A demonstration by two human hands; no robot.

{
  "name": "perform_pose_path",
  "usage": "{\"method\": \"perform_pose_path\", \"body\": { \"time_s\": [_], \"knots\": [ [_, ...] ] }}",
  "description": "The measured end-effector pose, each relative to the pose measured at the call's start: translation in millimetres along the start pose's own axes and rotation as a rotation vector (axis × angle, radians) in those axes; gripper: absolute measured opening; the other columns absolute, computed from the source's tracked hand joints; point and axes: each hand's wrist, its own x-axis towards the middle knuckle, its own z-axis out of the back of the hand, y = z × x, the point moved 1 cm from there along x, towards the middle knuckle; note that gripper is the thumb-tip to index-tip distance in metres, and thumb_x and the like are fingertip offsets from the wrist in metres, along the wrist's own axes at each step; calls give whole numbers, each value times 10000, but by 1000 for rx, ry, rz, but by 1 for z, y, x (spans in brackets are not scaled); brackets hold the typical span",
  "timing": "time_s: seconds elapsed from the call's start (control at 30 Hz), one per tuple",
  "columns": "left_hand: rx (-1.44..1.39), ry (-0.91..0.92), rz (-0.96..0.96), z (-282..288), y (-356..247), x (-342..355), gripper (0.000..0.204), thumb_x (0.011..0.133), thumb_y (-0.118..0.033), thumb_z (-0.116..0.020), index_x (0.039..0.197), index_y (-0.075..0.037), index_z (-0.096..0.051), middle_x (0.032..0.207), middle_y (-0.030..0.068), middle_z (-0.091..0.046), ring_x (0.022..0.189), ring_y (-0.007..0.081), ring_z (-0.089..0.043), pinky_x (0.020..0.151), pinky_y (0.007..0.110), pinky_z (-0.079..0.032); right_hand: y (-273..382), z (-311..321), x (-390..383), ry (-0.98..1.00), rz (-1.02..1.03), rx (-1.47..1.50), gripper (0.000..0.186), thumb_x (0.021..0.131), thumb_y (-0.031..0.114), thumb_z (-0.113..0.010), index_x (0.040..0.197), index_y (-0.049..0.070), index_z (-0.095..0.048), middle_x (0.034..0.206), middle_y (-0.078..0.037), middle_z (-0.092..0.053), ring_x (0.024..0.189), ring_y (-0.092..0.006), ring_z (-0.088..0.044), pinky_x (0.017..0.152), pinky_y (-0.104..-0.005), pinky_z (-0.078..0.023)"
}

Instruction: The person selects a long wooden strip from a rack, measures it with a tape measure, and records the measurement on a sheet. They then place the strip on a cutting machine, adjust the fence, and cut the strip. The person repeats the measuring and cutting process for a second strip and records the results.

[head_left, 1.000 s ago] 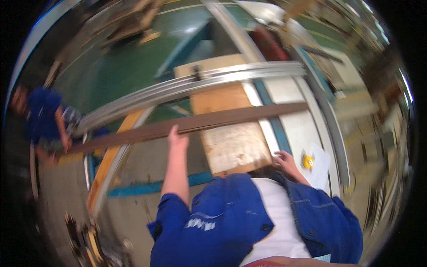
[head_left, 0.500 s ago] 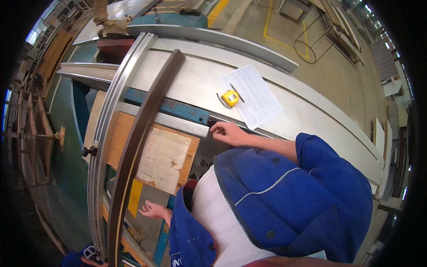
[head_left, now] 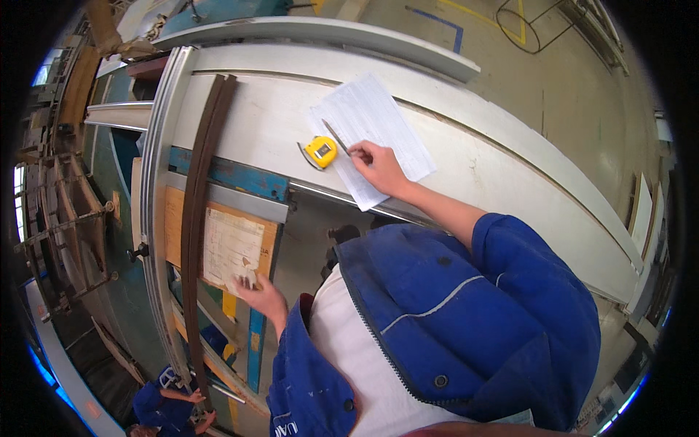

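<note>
My right hand (head_left: pixel 380 171) rests over a printed paper sheet (head_left: pixel 378 120) on the white table surface. Its thumb and fingers are pinched at the near end of a dark pencil (head_left: pixel 335 135), which lies across the sheet. Just left of the pencil sits a yellow tape measure (head_left: pixel 320 151) with a dark strap. My left hand (head_left: pixel 263 297) has its fingers apart and holds nothing; it hovers at the near edge of a wooden board (head_left: pixel 267 244) with a torn paper label (head_left: pixel 231 244). Left of that hand runs a long dark brown profile (head_left: pixel 195 197).
A silver metal rail (head_left: pixel 154 160) with a black knob (head_left: pixel 138 252) crosses the left side. At the lower left a co-worker in blue (head_left: pixel 156 408) has hands near the brown profile's end. A grey raised bar (head_left: pixel 349 35) edges the table's far side.
My right hand has moved from the table's near edge onto the sheet, at the pencil. My left hand has risen to the labelled board. The brown profile looks turned, and more of the co-worker shows.
</note>
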Motion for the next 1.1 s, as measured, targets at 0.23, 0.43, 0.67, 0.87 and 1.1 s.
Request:
{"method": "perform_pose_path", "body": {
  "time_s": [0.23, 0.43, 0.67, 0.87, 1.1],
  "knots": [
    [184, 275, -42, -59, -8, -53, 759, 905, -58, -676, 1560, 49, -309, 1485, 299, -434, 1366, 429, -468, 1148, 477, -376, -21, 17, 0, -93, -115, -15, 198, 912, 120, -678, 1065, 5, -728, 812, -146, -733, 698, -182, -694, 652, -311, -539],
    [296, 274, -42, -51, 7, -54, 761, 900, -61, -686, 1552, 62, -314, 1499, 295, -427, 1388, 427, -441, 1171, 473, -346, -40, 31, 11, -189, -312, 352, 191, 965, 140, -628, 1001, -31, -704, 749, -65, -672, 629, -109, -614, 581, -272, -485],
    [362, -40, -231, -10, -39, -9, 724, 960, -122, -647, 1566, 56, -293, 1563, 273, -361, 1449, 422, -372, 1217, 491, -304, -26, 75, 53, -383, -378, 549, 159, 970, 130, -622, 1016, 3, -706, 777, -12, -610, 666, -88, -554, 597, -237, -446],
    [490, -243, -334, 21, -87, 44, 761, 1031, -283, -604, 1598, 33, -207, 1607, 254, -272, 1491, 406, -301, 1238, 500, -273, -31, 95, 49, -458, -352, 435, 158, 973, 119, -619, 1035, 8, -713, 762, -10, -606, 660, -86, -546, 610, -234, -453],
    [422, -113, -387, -9, -94, 32, 773, 974, -191, -654, 1587, 41, -245, 1572, 272, -314, 1461, 415, -334, 1211, 490, -293, -58, 105, 26, -433, -271, 223, 171, 988, 131, -617, 1029, -10, -705, 711, -7, -622, 623, -70, -560, 589, -232, -454]
  ]
}}
